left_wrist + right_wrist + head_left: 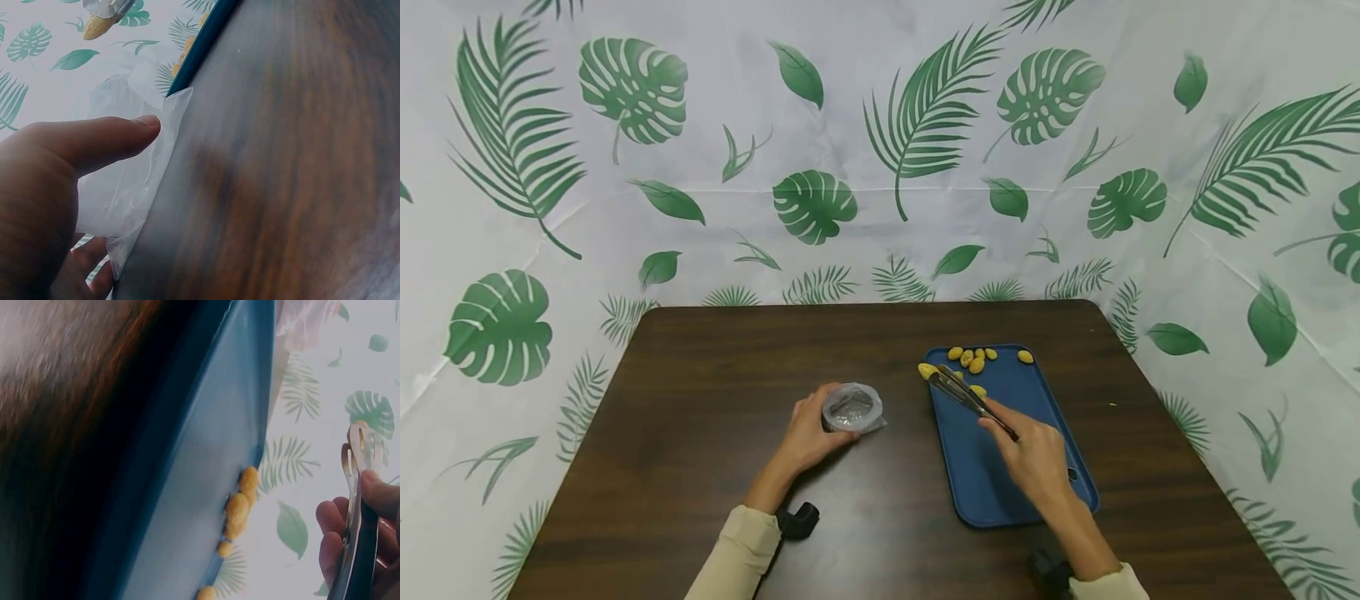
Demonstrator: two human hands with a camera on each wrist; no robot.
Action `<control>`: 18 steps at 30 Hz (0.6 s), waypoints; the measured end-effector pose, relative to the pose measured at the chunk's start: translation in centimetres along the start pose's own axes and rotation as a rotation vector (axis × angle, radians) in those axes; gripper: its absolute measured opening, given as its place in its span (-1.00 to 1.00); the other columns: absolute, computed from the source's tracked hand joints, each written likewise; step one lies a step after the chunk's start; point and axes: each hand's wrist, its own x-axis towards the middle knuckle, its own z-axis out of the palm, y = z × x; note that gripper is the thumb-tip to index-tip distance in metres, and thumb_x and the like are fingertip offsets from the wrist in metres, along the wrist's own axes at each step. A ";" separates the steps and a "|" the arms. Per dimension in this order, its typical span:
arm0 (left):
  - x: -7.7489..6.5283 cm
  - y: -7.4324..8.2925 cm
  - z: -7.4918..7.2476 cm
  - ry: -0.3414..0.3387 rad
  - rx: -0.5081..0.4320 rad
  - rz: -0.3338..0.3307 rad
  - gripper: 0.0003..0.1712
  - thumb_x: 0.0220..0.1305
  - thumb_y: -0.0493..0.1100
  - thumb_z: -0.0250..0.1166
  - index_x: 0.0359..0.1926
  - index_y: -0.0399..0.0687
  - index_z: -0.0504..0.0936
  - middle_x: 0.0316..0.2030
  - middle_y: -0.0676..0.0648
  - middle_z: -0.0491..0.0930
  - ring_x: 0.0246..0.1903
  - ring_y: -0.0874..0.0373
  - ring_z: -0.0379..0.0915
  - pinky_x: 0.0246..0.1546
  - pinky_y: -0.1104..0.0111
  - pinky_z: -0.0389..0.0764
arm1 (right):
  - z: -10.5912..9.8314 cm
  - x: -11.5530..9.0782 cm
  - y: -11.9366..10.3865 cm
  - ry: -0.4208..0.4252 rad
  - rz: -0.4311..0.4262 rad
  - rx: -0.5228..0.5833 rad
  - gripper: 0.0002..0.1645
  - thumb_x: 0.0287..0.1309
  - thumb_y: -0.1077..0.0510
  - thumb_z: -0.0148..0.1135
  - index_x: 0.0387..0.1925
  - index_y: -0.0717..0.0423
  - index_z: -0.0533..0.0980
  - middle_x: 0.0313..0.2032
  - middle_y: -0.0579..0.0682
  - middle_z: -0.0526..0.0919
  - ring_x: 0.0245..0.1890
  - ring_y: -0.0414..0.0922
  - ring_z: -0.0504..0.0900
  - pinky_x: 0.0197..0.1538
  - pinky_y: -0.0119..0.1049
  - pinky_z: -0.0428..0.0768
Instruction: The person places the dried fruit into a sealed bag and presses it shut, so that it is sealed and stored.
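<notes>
So — right hand (1036, 454) grips tongs (964, 394) holding yellow piece (927, 370).

Your left forearm (769, 486) slants forward and inward, and your left hand (808, 432) curves in a grip, thumb nearer you, fingers on the far side. Your right forearm (1081, 535) also angles inward, well apart from the left; your right hand (1036, 458) pinches between thumb and curled fingers, its back facing up.

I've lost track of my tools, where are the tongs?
In the head view, the metal tongs are right of centre, in the right hand, over the blue tray.
</notes>
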 end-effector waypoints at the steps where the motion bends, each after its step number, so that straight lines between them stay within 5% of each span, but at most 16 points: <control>1: 0.1 0.0 0.0 0.000 -0.002 0.005 -0.05 -0.11 -0.06 0.67 0.35 0.00 0.47 0.22 -0.13 0.62 0.25 -0.18 0.44 0.32 -0.07 0.28 | 0.1 0.0 -0.1 0.000 -0.006 0.001 -0.54 0.06 0.16 0.55 0.06 0.07 0.74 -0.31 0.10 0.84 -0.69 -0.41 0.22 -0.59 -0.44 0.20; 11: 0.0 0.4 -0.3 -0.020 0.014 -0.010 -0.06 -0.06 -0.05 0.66 0.37 0.05 0.44 0.27 -0.15 0.58 0.29 -0.19 0.40 0.33 -0.07 0.28 | 0.5 0.0 -1.0 -0.024 -0.020 0.013 -0.52 0.06 0.14 0.55 0.08 0.06 0.73 -0.23 0.12 0.85 -0.65 -0.34 0.43 -0.54 -0.43 0.30; 18: 0.0 0.3 -0.2 -0.009 0.013 0.030 -0.07 -0.08 -0.06 0.66 0.35 0.00 0.45 0.24 -0.16 0.61 0.23 -0.14 0.49 0.34 -0.03 0.24 | 0.8 0.1 -1.6 -0.042 -0.043 0.049 -0.53 0.08 0.15 0.54 0.08 0.06 0.73 -0.25 0.10 0.85 -0.70 -0.41 0.27 -0.60 -0.47 0.22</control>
